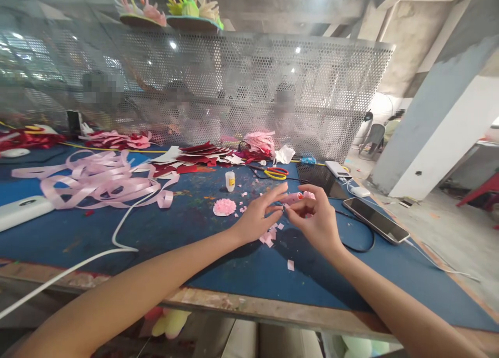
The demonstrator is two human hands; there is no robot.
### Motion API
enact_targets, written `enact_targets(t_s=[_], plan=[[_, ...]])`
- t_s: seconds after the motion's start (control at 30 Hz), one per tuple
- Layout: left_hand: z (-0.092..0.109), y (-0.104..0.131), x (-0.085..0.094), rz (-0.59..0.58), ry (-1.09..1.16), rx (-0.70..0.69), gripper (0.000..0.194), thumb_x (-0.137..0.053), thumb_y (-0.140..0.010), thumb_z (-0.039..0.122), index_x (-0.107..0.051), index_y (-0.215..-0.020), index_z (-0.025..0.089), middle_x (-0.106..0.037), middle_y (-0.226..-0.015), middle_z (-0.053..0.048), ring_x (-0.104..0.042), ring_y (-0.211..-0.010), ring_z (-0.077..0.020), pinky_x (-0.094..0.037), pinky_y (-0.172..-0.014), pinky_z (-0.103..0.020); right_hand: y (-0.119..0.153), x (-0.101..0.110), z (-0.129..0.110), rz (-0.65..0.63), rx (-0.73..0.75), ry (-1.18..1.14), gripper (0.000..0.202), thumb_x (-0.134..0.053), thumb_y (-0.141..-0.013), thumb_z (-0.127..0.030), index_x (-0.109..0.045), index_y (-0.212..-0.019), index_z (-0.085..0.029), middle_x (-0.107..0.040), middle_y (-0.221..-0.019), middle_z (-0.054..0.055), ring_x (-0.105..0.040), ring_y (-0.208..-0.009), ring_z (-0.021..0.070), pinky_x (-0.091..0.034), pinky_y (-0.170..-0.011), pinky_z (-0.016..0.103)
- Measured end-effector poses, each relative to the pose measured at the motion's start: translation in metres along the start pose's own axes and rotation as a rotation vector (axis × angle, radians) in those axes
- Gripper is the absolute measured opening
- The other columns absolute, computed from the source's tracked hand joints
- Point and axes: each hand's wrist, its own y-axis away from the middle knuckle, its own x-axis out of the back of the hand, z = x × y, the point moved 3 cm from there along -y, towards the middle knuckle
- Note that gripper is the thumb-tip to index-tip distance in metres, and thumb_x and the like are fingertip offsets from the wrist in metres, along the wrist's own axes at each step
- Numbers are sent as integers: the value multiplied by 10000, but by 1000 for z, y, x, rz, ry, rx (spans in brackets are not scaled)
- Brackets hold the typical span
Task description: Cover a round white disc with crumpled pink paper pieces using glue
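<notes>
pink bits point(268, 237): 6 o'clock, under the fingertips
left hand point(252, 223): loosely bent, can't tell if gripping
right hand point(318, 222): finger and thumb nearly closed, contents unclear; light pinch avoids creases imo
pink-topped disc point(224, 207): 9 o'clock
scissors point(276, 174): 12 o'clock

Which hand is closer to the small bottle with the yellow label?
Left. The left hand sits to the right of the bottle, on its near side; the right hand is farther to the right.
</notes>
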Motion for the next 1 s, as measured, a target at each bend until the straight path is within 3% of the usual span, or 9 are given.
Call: enact_targets(t_s=[0.1,0.2,0.37,0.53,0.6,0.67,0.73,0.8,1.0], plan=[[5,4,0,-101,-105,-35,383,-513,-878,265,-543,-1260,274,-524,-1346,-29,-464,-1265,-202,-384,-1059,-356,-1,-2,9,-24,-58,-49,441,-648,-659,-232,-453,-1055,-217,-659,-625,-34,-592,-539,136,-481,-553,252],[7,5,3,-111,-167,-17,312,-584,-839,289,-645,-1145,273,-623,-1224,-5,-549,-1180,-214,-405,-1044,-343,-1,-3,14,-60,-77,-68,434,-644,-650,-205,-450,-1038,-221,-641,-614,-43,-599,-564,142,-490,-583,260],[0,1,12,37,-108,51,179,-707,-727,289,-746,-873,194,-743,-920,-40,-692,-872,-217,-549,-795,-296,-1,-2,12,-77,-31,65,320,-652,-711,-303,-475,-967,-226,-533,-490,-95,-504,-463,111,-422,-513,231],[-9,-8,42,262,-126,110,232,-702,-719,369,-714,-811,157,-723,-693,-36,-680,-637,-177,-545,-627,-268,-2,10,7,48,-2,91,209,-588,-798,-399,-513,-876,-219,-476,-444,-93,-470,-417,99,-347,-452,216],[-14,-12,58,312,-241,118,273,-650,-761,413,-701,-828,154,-700,-644,-29,-658,-575,-163,-520,-579,-254,-3,16,8,101,-6,77,200,-573,-812,-402,-518,-855,-215,-495,-446,-83,-473,-409,96,-343,-446,216],[-18,-17,70,262,-476,94,341,-565,-817,464,-693,-751,154,-682,-625,-32,-634,-547,-152,-488,-563,-247,-5,21,10,146,-1,75,186,-564,-821,-391,-527,-840,-210,-497,-448,-76,-455,-399,89,-337,-437,216],[-20,-20,78,184,-813,27,406,-493,-856,486,-691,-699,169,-681,-656,-37,-629,-624,-161,-462,-622,-256,-6,25,13,198,12,77,174,-563,-820,-376,-535,-825,-205,-501,-463,-69,-451,-403,87,-336,-434,218],[-23,-22,82,143,-946,5,433,-460,-876,468,-685,-647,177,-693,-730,-45,-627,-741,-180,-447,-701,-271,-8,29,15,262,29,78,164,-572,-810,-363,-539,-808,-202,-500,-471,-67,-459,-406,88,-338,-434,220],[-31,-23,83,96,-1015,7,217,-510,-848,261,-715,-822,195,-698,-1017,-47,-579,-1001,-230,-425,-872,-338,-16,36,18,374,55,22,136,-594,-786,-321,-534,-777,-200,-467,-426,-87,-430,-369,84,-321,-413,221]])
